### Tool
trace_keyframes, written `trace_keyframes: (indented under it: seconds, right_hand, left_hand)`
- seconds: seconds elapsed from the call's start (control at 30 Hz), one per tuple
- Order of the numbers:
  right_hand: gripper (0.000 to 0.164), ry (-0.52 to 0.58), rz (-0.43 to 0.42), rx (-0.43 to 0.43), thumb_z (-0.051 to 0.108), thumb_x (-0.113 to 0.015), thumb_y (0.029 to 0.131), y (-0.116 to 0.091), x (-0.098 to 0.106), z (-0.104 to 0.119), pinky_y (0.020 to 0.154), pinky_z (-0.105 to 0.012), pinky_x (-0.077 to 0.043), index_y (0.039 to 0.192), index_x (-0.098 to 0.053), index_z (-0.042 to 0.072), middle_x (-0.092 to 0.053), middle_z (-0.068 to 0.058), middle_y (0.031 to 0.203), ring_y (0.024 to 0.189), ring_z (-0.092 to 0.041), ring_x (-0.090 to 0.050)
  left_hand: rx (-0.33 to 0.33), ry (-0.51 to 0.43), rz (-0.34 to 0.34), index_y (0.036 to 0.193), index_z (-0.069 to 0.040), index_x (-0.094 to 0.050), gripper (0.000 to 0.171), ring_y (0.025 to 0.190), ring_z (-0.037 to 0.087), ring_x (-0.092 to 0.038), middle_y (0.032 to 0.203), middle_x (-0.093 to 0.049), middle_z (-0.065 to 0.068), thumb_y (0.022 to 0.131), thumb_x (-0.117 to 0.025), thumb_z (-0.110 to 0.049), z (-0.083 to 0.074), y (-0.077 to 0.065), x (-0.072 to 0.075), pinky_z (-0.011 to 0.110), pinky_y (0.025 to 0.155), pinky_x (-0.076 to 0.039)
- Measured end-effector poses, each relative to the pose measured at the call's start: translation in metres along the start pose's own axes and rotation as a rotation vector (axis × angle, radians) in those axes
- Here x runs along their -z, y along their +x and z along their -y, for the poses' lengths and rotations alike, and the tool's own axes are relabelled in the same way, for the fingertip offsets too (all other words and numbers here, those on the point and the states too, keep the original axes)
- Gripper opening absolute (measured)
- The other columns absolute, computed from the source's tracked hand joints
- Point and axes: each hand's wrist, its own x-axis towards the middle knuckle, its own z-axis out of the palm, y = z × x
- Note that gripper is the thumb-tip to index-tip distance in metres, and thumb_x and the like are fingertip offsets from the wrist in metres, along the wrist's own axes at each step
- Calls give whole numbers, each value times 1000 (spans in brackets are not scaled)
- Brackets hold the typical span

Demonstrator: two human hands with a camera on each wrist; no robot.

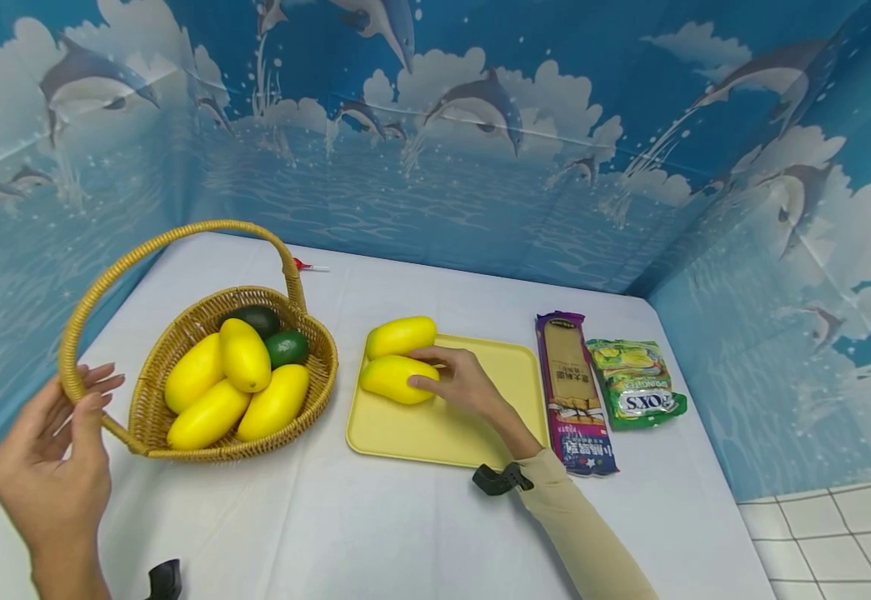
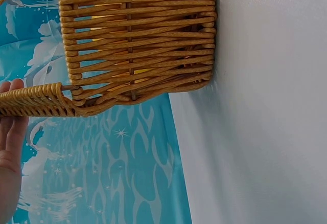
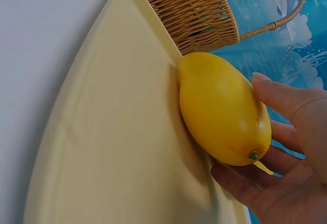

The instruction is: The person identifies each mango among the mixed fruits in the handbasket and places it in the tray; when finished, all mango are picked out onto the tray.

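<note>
The right hand (image 1: 473, 387) grips the near yellow mango (image 1: 397, 382), thumb on one side, fingers on the other, at the left part of the yellow tray (image 1: 465, 443). The left hand (image 1: 60, 450) loosely holds the basket handle (image 1: 213, 225) between thumb and fingers.

Seat the right fingertips well around the mango before loading the grip; its smooth skin probably slips under a light pinch. Avoid nudging the far mango (image 1: 402, 333), which lies just behind; contact between the two cannot be confirmed.

Clearance: the filled basket (image 1: 217, 452) stands left of the tray, its tall handle arching overhead. The noodle packet (image 1: 573, 392) and green bag (image 1: 633, 383) lie right of the tray on the surface (image 1: 345, 533).
</note>
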Motion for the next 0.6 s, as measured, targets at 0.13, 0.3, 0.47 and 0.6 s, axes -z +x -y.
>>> trace_keyframes:
  seconds: [0.13,0.3,0.47,0.6]
  right_hand:
    - [41,9,-5,-3,13,-79,100,-1,4,0,105,-44,-61,138,-71,1,-73,-16,136,126,-35,-68]
    - [38,42,-14,6,11,-78,100,-2,9,0,104,-42,-62,136,-72,-1,-73,-17,135,125,-35,-70]
    - [34,79,-27,4,8,-75,102,-3,15,-1,105,-43,-61,134,-72,-4,-73,-18,135,124,-36,-70]
    - [32,72,-59,4,8,-73,103,-3,21,1,105,-45,-61,133,-71,-6,-73,-21,134,126,-38,-69]
  left_hand:
    - [-2,-9,-1,129,3,-75,29,104,3,-76,123,-79,10,101,-72,2,0,0,0,12,93,-58]
    - [-3,-14,-3,129,4,-75,29,104,3,-77,123,-79,11,101,-72,2,1,0,1,12,93,-58]
    - [-5,-29,-3,129,4,-75,29,103,4,-77,122,-79,11,101,-72,2,2,0,1,11,92,-58]
    - [-13,-59,2,129,5,-74,29,103,5,-77,122,-79,13,100,-72,4,4,0,1,12,91,-58]
